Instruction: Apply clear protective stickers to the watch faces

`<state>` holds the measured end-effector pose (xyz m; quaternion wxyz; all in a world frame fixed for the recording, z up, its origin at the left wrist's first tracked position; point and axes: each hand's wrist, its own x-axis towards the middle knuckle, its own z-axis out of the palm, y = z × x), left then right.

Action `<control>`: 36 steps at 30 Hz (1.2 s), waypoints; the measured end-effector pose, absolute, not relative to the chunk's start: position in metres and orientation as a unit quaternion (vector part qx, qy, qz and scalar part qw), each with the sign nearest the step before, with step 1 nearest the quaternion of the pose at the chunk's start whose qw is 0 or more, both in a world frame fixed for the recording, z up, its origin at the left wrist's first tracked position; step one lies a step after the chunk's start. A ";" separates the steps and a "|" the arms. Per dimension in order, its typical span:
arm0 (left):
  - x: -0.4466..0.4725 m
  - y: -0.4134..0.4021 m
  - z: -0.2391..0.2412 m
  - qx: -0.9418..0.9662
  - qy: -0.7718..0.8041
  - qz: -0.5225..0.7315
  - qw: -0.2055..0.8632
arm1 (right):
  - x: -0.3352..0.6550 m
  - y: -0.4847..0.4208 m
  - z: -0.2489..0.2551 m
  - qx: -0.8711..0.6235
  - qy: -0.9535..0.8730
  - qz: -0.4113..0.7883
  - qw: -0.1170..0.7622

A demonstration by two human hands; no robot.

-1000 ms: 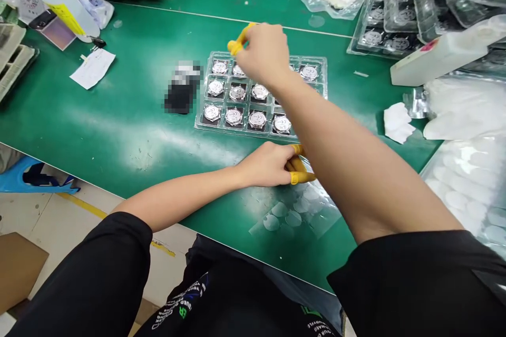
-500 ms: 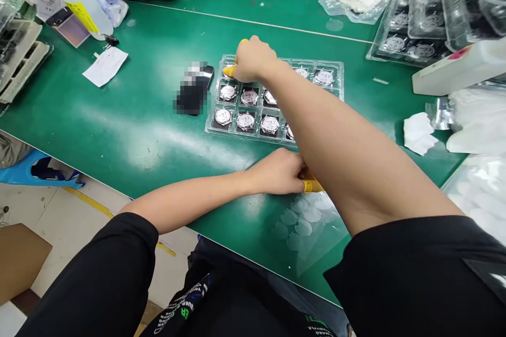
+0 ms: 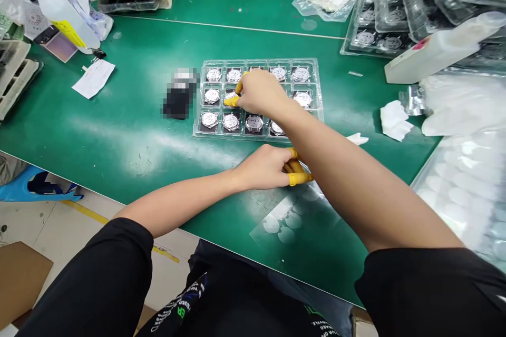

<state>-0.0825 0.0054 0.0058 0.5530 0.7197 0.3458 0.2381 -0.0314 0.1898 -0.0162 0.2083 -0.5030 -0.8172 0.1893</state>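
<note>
The tray is set on the green surface, beyond the left hand. Above it, the right hand is held with yellow-covered fingers slightly parted, at a round metal watch case in the middle row, second from the left; whether it is gripped cannot be told. The left fingers are partly curled and parted at a clear film bearing round discs; their grip is unclear. Watch cases are seated singly in the tray's clear compartments, over dark pads.
</note>
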 end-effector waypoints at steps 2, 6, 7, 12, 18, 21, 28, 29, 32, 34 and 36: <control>-0.083 0.005 0.004 0.720 0.352 0.246 0.545 | -0.035 0.183 -0.017 -0.509 -0.810 0.192 0.219; -0.083 0.005 0.005 0.715 0.354 0.242 0.552 | -0.039 0.174 0.002 -0.521 -0.778 0.256 0.240; -0.083 0.005 0.006 0.713 0.353 0.239 0.557 | -0.035 0.167 0.009 -0.520 -0.763 0.277 0.268; -0.083 0.005 0.008 0.693 0.389 0.247 0.555 | 0.028 0.079 0.046 -0.509 -0.618 0.437 0.409; -0.080 0.002 0.004 0.624 0.395 0.305 0.601 | 0.100 -0.022 0.047 -0.574 -0.403 0.582 0.412; -0.080 0.002 0.002 0.610 0.380 0.311 0.622 | 0.104 -0.027 0.039 -0.580 -0.354 0.624 0.386; -0.082 0.004 0.005 0.609 0.369 0.306 0.632 | 0.113 -0.018 0.033 -0.508 -0.458 0.651 0.329; -0.082 0.005 0.006 0.609 0.374 0.304 0.630 | 0.119 -0.018 0.031 -0.516 -0.507 0.609 0.327; -0.081 0.005 0.007 0.598 0.399 0.309 0.623 | 0.143 -0.010 0.018 -0.584 -0.644 0.326 0.371; -0.081 0.006 0.006 0.592 0.408 0.310 0.622 | 0.161 0.002 0.006 -0.609 -0.675 0.134 0.394; -0.081 0.006 0.005 0.588 0.406 0.309 0.628 | 0.177 0.015 -0.007 -0.605 -0.699 0.062 0.377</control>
